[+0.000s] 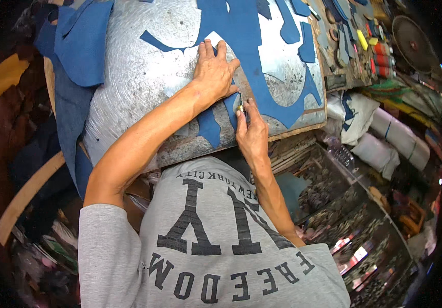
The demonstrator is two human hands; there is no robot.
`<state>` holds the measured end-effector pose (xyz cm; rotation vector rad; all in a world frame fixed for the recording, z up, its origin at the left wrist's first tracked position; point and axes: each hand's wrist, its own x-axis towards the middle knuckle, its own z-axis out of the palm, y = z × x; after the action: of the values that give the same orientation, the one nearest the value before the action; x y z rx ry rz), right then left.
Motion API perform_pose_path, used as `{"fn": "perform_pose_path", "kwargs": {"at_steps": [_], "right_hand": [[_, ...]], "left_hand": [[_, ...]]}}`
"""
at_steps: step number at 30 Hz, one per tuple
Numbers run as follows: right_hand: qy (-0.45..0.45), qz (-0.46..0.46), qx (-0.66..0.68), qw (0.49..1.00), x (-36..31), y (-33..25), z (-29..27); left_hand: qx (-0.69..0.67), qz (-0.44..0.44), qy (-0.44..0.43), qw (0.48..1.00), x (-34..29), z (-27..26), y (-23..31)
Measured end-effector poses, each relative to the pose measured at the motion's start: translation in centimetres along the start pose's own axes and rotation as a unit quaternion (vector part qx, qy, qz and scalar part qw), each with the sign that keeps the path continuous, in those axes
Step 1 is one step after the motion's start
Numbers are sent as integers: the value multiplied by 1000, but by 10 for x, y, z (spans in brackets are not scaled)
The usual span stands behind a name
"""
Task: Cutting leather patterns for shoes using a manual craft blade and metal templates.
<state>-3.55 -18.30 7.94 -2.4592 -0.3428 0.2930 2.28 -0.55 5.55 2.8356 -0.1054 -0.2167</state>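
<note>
Blue leather-like sheet (246, 31) lies over a scratched metal-topped work surface (133, 87), with curved openings cut out of it. My left hand (214, 72) rests flat, fingers stretched forward, pressing on the material and a pale flat piece (213, 38) at its fingertips. In my right hand (253, 134) is a small thin knife (240, 106), its tip down on the blue material just below the left hand's thumb. A loose blue cut piece (209, 129) sits near the front edge, left of the knife.
More blue sheet (81, 43) drapes over the left edge. Narrow blue offcuts (288, 25) lie at the far right. Beyond are red spools (383, 60) and a yellow stick-like item (362, 40). A dark compartmented crate (352, 215) stands below right, beside wrapped rolls (400, 136).
</note>
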Motion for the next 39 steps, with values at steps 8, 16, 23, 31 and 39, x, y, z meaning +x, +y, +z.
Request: {"fn": "perform_pose_path", "kwargs": {"at_steps": [8,16,23,31,39], "right_hand": [[68,46,21,996,-9,-11,19],[88,64,33,994,-14,-18,27],[83,67,34,994,-19,-20,27],[63,87,49,993,-29,-23,23],[17,112,74,991,-35,-19,15]], "left_hand": [[26,16,20,999,4,4,-1],[28,7,-12,1000,7,0,0],[20,3,-11,1000,7,1,0],[20,4,1,1000,7,2,0],[20,6,27,999,5,6,-1]]}}
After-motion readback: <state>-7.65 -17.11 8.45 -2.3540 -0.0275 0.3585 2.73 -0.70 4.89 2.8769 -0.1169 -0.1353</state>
